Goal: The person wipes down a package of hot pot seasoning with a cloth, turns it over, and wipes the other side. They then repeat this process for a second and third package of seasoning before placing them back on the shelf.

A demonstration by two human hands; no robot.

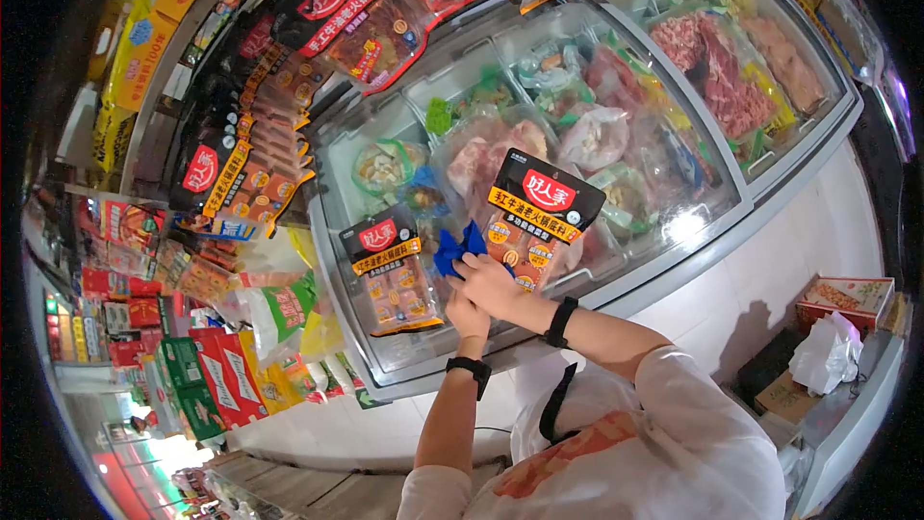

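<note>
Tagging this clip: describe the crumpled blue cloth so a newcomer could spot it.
Find the large, grey glass-topped chest freezer. Over its glass, the person's left hand and right hand meet between two black, orange-banded packets; the crumpled blue cloth is bunched in the right hand. Unlike the printed packets it looks plain; unlike the nearby blue plastic bag, it sits above the glass.

The chest freezer's clear lid (688,223) carries a left packet (389,279) and a right packet (539,202), slightly apart.
</note>
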